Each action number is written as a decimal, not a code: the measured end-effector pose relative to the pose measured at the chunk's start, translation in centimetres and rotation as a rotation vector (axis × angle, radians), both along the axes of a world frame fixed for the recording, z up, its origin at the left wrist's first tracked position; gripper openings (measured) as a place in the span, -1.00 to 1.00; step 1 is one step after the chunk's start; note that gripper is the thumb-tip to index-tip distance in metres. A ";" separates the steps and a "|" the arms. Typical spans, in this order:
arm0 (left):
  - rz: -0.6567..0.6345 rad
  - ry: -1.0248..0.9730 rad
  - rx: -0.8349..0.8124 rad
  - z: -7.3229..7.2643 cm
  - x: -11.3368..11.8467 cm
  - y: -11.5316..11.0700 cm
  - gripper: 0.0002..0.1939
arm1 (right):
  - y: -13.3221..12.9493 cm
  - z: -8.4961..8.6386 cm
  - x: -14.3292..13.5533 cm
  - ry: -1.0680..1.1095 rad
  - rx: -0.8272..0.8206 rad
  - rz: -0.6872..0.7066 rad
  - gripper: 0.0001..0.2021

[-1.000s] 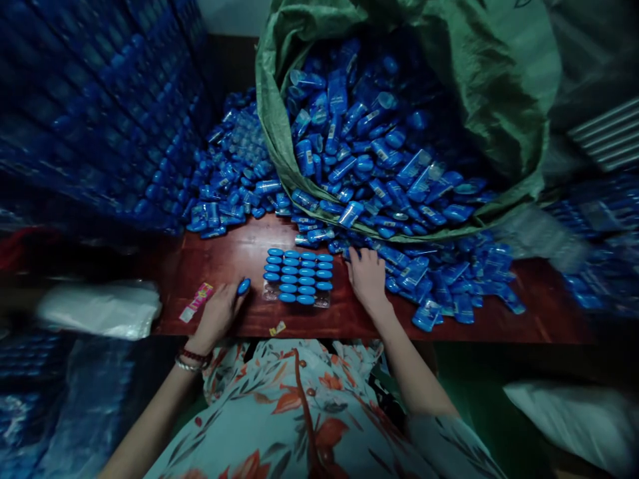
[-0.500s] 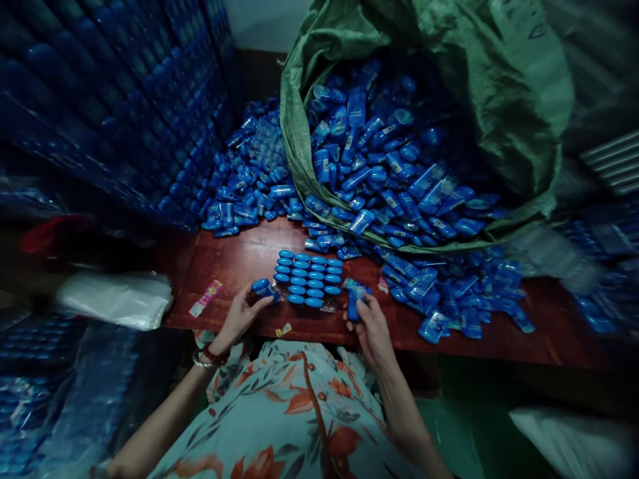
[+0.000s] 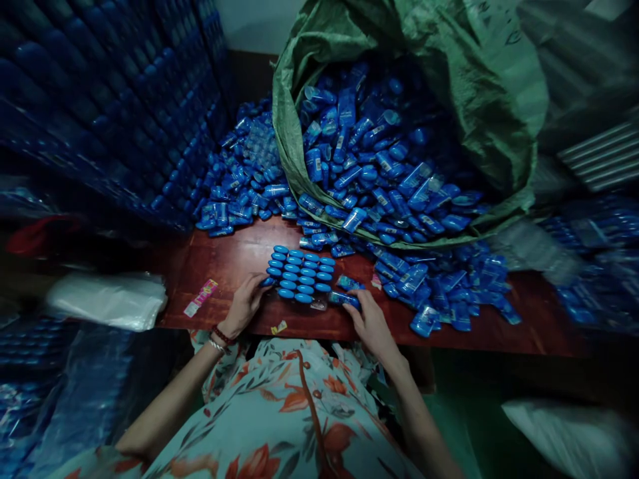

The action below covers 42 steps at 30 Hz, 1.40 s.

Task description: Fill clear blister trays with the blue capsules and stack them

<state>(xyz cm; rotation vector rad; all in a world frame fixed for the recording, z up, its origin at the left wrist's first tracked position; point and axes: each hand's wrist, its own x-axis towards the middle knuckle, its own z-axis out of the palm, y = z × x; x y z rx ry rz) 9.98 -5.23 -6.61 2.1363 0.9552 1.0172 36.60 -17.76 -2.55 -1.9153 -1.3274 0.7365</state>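
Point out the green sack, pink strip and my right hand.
Green sack [image 3: 287, 143]: head view, on its left rim.
Pink strip [image 3: 202, 297]: head view, near its middle.
Right hand [image 3: 373, 323]: head view, on its back.

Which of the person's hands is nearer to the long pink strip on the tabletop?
Left. The left hand is to the right of the pink strip, not touching it; the right hand is farther off, beyond the rows of blue items.
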 end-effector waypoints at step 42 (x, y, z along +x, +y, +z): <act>-0.247 0.440 0.344 1.9 -1.0 0.8 -0.64 | 1.1 -2.0 -0.2 -0.417 0.109 0.236 -0.70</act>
